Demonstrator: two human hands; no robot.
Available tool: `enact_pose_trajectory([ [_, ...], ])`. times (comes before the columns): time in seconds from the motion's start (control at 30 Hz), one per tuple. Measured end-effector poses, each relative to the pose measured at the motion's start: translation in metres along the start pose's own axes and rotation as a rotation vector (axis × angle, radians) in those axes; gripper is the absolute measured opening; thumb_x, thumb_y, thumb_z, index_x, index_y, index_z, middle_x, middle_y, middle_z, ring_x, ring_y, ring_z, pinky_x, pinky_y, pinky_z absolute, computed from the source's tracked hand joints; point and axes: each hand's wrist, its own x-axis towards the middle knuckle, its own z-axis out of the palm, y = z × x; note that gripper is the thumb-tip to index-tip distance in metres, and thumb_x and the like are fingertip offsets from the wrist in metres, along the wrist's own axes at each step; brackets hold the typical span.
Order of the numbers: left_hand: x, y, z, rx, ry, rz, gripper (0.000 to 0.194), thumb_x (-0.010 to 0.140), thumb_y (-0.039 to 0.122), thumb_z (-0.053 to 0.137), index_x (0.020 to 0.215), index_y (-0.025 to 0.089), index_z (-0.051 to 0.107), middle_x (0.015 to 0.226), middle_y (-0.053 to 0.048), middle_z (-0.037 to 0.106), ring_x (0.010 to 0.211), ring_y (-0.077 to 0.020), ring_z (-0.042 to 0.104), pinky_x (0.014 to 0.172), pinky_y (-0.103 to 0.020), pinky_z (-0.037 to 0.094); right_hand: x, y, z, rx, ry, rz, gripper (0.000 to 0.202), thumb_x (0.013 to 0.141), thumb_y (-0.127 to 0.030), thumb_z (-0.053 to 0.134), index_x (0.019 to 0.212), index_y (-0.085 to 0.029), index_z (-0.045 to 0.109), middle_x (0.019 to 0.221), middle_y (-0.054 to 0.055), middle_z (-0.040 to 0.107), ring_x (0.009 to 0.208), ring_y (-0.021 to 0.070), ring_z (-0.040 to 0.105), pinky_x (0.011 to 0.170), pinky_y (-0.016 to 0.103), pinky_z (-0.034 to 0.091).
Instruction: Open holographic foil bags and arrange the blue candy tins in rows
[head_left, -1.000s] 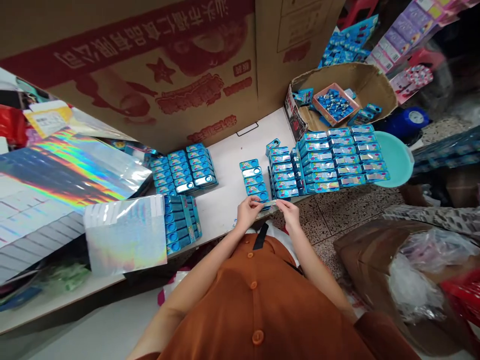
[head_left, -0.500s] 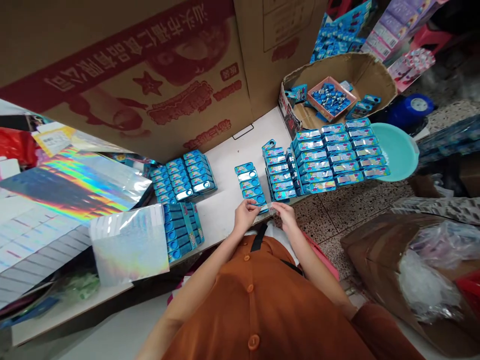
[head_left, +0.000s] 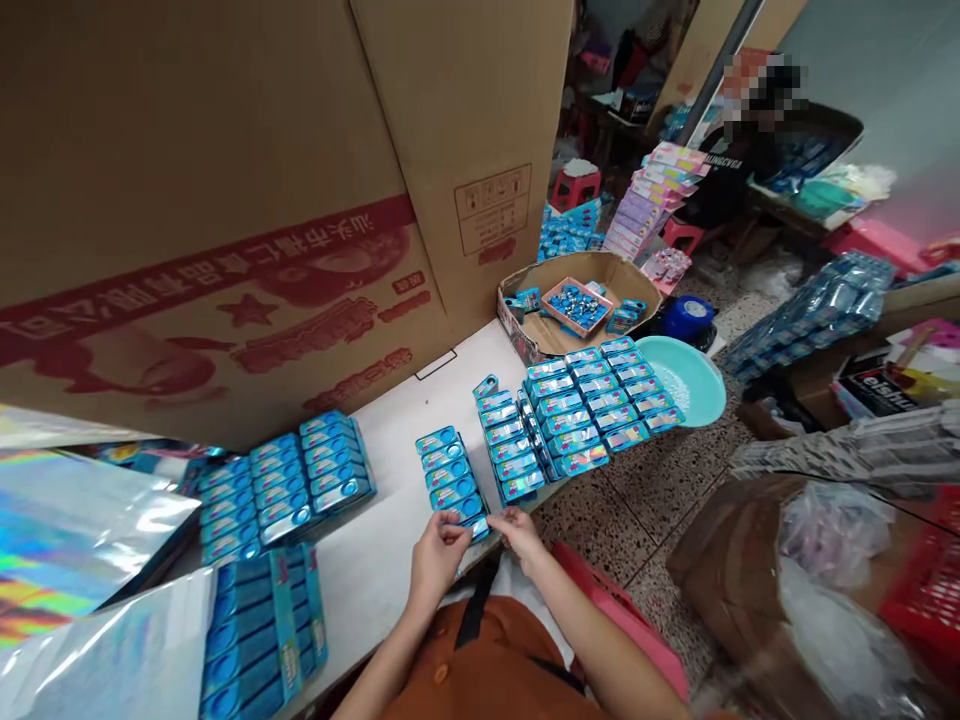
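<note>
Both my hands meet at the near end of a short row of small blue boxes (head_left: 452, 472) on the white table. My left hand (head_left: 439, 560) is closed in a pinch at the left end of the nearest blue box (head_left: 475, 527). At its right end, the fingertips of my right hand (head_left: 521, 538) are pressed together. Whatever is between the fingers of either hand is too small to make out. Just right of this row stands another row of blue boxes (head_left: 511, 445), one of them tilted at its far end.
Stacked blue boxes (head_left: 592, 410) reach the table's right edge by a turquoise basin (head_left: 694, 385). More stacks (head_left: 330, 455) stand left. A large carton (head_left: 225, 150) walls the back. An open carton (head_left: 517, 335) holds a pink tray (head_left: 577, 307). A person (head_left: 739, 150) sits far right.
My view has tilted up and turned, bringing the far room and a person into sight. Both hands remain at the nearest box; the pale strip seen between them earlier no longer shows clearly.
</note>
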Motion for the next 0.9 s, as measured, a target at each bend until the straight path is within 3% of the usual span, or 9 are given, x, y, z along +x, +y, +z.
enact_pose_trajectory([
  [0.07,0.000,0.001,0.000,-0.001,0.000,0.007,0.029,0.066,0.040,0.061,0.084,0.023,0.046,0.063,0.003,0.068,0.062,-0.0201,0.066,0.063,-0.028,0.046,-0.003,-0.001,0.001,-0.023,0.014,-0.045,0.043,0.047,-0.052,0.077,0.059,-0.021,0.051,0.042,-0.009,0.041,0.041,0.0089,0.036,0.045,0.023,0.028],
  [0.2,-0.002,0.006,0.002,0.014,0.002,0.025,0.027,0.067,0.037,0.062,0.084,0.023,0.047,0.065,0.002,0.069,0.064,-0.0197,0.066,0.065,-0.028,0.046,-0.015,-0.010,0.001,-0.092,0.002,-0.163,0.038,0.059,-0.053,0.072,0.062,-0.021,0.052,0.055,-0.006,0.048,0.055,0.0104,0.044,0.056,0.023,0.035],
  [0.3,-0.003,0.009,0.003,0.004,0.001,0.027,0.027,0.067,0.035,0.064,0.086,0.023,0.048,0.065,0.002,0.069,0.065,-0.0192,0.066,0.065,-0.027,0.045,-0.018,-0.013,0.001,-0.160,-0.067,-0.190,0.035,0.057,-0.047,0.075,0.058,-0.021,0.052,0.058,-0.006,0.049,0.058,0.0101,0.044,0.059,0.022,0.034],
  [0.47,-0.005,0.013,0.003,-0.017,0.009,-0.039,0.029,0.067,0.031,0.066,0.083,0.023,0.045,0.067,0.001,0.069,0.064,-0.0184,0.066,0.063,-0.026,0.045,-0.015,-0.007,0.003,-0.202,-0.112,-0.168,0.039,0.061,-0.052,0.071,0.057,-0.021,0.047,0.053,-0.007,0.041,0.053,0.0094,0.036,0.053,0.023,0.027],
  [0.67,-0.008,0.023,0.001,0.067,0.032,-0.014,0.029,0.066,0.025,0.066,0.081,0.023,0.042,0.066,0.003,0.068,0.061,-0.0178,0.066,0.062,-0.025,0.044,-0.016,-0.006,0.001,-0.205,-0.163,-0.162,0.041,0.063,-0.056,0.069,0.060,-0.021,0.046,0.052,-0.008,0.038,0.049,0.0086,0.032,0.050,0.023,0.025],
  [0.9,-0.012,0.014,0.005,-0.059,0.040,-0.049,0.026,0.068,0.025,0.065,0.082,0.023,0.043,0.068,0.001,0.068,0.060,-0.0162,0.064,0.061,-0.025,0.045,-0.015,-0.010,0.001,-0.214,-0.181,-0.152,0.044,0.061,-0.059,0.070,0.059,-0.021,0.047,0.053,-0.007,0.040,0.050,0.0084,0.033,0.049,0.023,0.025],
])
